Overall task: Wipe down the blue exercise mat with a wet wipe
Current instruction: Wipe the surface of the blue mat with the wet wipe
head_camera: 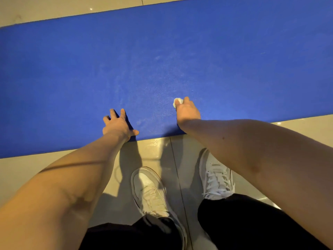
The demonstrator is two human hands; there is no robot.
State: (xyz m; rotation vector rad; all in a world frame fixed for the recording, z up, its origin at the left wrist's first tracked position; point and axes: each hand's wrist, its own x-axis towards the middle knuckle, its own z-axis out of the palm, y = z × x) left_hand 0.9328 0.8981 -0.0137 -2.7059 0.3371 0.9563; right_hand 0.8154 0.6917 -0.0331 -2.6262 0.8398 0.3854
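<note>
The blue mat (pixel 72 69) was laid flat across a tiled floor (pixel 27 170), filling the upper half of the view, with its near edge just ahead of two white shoes (pixel 149 190). The left hand (pixel 117 126) was spread flat on the mat close to that edge, fingers straight and splayed, nothing held. The right hand (pixel 188 112) was curled around a small, bunched white wipe (pixel 177 102), of which only a corner showed past the knuckles, and it was pressed to the mat a little farther in. A paler, hazy patch (pixel 162 73) could be seen beyond both hands; whether it was damp or dust could not be told. Several risks could be judged from this. Because the wipe was balled so small, only a narrow strip would likely be covered on each pass. Bands could therefore be missed, above all toward the far edge and both ends, which lay well apart from the hands. The wipe might also be dried out or soiled before the whole surface was done, so that dirt would be smeared rather than lifted. If the bracing hand were lifted, the mat could be dragged or rucked on the smooth tiles by a hard stroke. Balance could be lost in a long reach from the crouch.
</note>
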